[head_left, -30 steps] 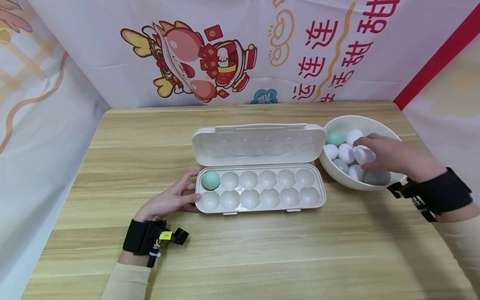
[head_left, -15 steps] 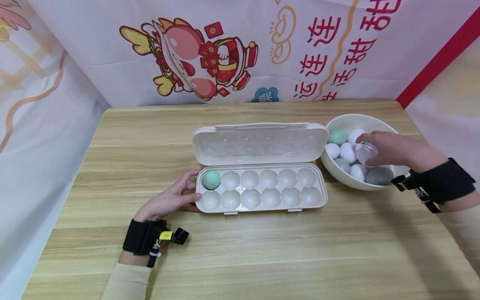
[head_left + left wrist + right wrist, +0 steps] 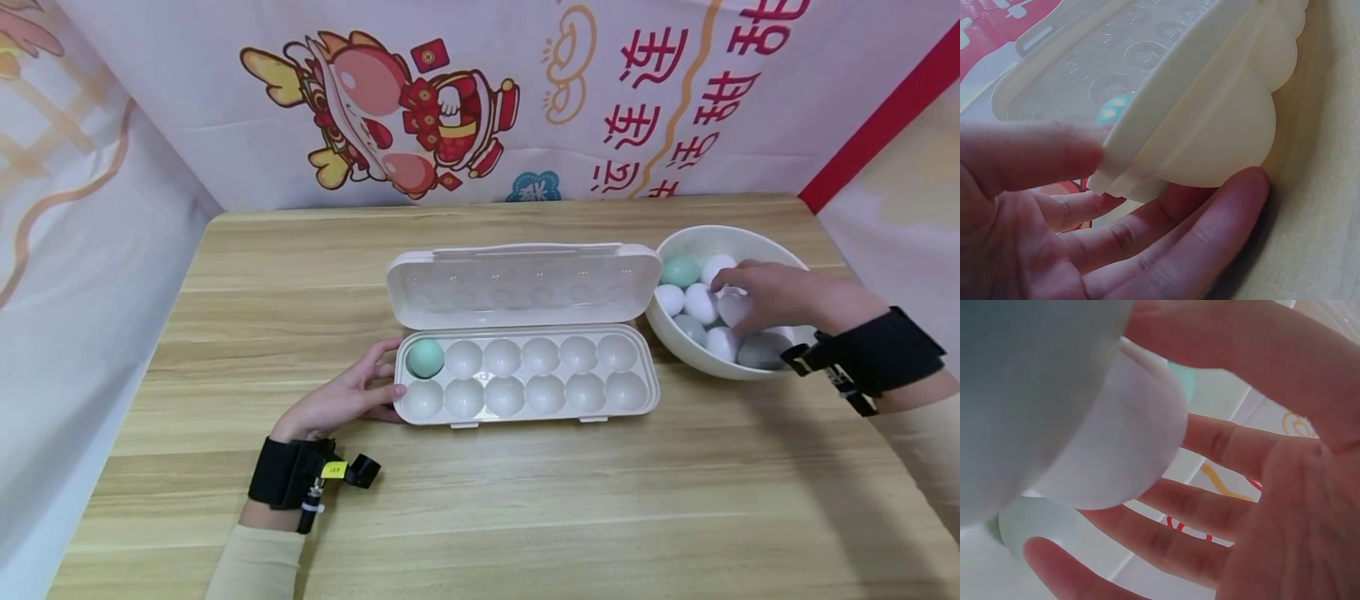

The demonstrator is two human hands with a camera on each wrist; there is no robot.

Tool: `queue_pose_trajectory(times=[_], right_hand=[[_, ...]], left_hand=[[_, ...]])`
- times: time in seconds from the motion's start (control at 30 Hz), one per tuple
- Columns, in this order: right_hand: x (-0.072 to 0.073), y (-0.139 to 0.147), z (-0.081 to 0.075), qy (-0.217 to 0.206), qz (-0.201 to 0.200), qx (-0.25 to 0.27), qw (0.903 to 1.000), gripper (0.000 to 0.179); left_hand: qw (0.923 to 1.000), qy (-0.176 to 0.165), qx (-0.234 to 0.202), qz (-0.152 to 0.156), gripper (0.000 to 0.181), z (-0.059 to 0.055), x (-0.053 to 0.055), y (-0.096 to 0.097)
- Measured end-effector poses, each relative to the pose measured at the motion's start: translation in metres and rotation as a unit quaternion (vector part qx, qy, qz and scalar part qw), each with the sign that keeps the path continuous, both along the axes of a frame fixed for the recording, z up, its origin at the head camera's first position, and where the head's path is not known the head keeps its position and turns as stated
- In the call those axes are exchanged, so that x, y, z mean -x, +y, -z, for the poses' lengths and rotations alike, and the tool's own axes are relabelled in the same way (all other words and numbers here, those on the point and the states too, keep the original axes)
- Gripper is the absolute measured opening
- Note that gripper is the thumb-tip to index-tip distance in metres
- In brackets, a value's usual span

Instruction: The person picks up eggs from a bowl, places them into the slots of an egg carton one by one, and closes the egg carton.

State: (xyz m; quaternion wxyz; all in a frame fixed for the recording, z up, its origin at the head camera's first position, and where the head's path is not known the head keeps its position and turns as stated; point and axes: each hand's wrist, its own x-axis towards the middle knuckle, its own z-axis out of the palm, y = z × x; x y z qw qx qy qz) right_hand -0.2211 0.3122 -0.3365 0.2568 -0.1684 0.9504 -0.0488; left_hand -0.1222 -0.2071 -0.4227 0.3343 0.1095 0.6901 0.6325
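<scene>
My left hand [image 3: 337, 402] grips the left end of an open white plastic egg box [image 3: 525, 307]. In the left wrist view the thumb lies on the rim and the fingers [image 3: 1235, 200] reach underneath, against the cup bottoms. A green egg [image 3: 425, 358] sits in the back left cup; the other cups hold nothing. Over at the right, my right hand [image 3: 787, 296] reaches into a white bowl [image 3: 742, 242], its thumb and fingers round a white egg [image 3: 734, 308]. The right wrist view shows that white egg [image 3: 1129, 437] against the fingers, partly hidden by a large grey-green egg in front.
Several more eggs lie in the bowl, among them a green egg [image 3: 681, 271], a white egg [image 3: 701, 303] and a grey egg [image 3: 763, 350]. The bowl stands close to the box's right end. A printed cloth [image 3: 480, 100] hangs behind the wooden table [image 3: 480, 508].
The head view has shifted slightly. My right hand stays over the bowl with its fingers round the white egg, which has turned a little. My left hand keeps its grip on the egg box.
</scene>
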Motion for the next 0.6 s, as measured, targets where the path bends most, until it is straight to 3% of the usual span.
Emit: queue_pose_trajectory(times=[0.43,0.6], right_hand=[[0.0031,-0.0024,0.0028,-0.029,0.017,-0.02,0.9992,0.066],[0.006,-0.004,0.0009,-0.064,0.023,-0.016,0.9976,0.066]], left_hand=[[1.0,-0.001,-0.007,0.0,0.061,0.0002,0.0003,0.0019],[1.0,-0.003,-0.008,-0.002,0.061,0.0001,0.0001,0.0018]])
